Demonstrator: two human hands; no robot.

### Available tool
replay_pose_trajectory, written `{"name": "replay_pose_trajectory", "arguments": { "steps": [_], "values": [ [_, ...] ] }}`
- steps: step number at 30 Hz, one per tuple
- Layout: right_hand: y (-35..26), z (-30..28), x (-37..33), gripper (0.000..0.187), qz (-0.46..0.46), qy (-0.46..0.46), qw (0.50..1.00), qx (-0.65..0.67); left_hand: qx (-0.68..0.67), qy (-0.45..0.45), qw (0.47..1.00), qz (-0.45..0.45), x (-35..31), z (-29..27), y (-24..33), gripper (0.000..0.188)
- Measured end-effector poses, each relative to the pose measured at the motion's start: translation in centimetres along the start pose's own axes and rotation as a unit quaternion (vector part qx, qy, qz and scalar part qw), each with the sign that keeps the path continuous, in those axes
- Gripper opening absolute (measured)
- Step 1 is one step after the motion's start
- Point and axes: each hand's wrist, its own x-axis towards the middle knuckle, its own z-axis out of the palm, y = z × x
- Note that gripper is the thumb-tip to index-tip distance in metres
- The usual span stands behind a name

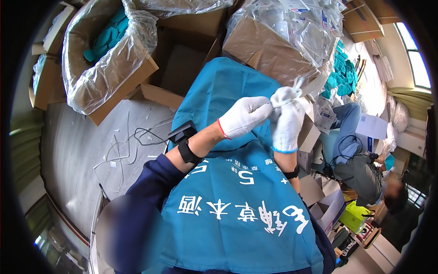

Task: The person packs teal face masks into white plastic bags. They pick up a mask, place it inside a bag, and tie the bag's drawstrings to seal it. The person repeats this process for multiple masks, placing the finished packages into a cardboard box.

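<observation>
Whitish bundle (285, 95) above blue apron (214, 98), gripped in R hand (288, 122), L hand (246, 117) curled beside it, can't tell if holding; prob. light, soft, maybe slippery, not fragile, best pinched at gathered part.

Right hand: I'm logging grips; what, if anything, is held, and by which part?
Seemingly a pale, thin thing; which part the right hand grips cannot be told.

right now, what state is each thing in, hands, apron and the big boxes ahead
left hand: white-gloved, fingers curled
right hand: white-gloved, raised close beside left; grip unclear
teal apron: worn, creased
left plastic-lined cardboard box: open, teal pieces inside
middle cardboard box: open
right plastic-lined cardboard box: open, heaped with clear packets
</observation>
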Motion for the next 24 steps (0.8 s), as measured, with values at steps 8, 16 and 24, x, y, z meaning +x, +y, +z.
{"name": "replay_pose_trajectory", "arguments": {
  "steps": [8,16,24],
  "values": [
    [0.0,-5.0,3.6,0.019,0.185,-0.175,0.767,0.589,-0.320,-0.027,0.947,-0.004,-0.9,-1.6,-1.8,0.034],
    [-4.2,-5.6,3.4,0.035,0.153,-0.151,0.850,0.481,-0.253,0.055,0.965,-0.043,-1.4,-4.1,-2.1,0.021],
    [-2.5,-3.1,2.1,0.040,0.244,-0.122,0.848,0.455,0.235,0.012,0.961,0.148,1.3,-1.9,0.8,0.023]
  ]
}}
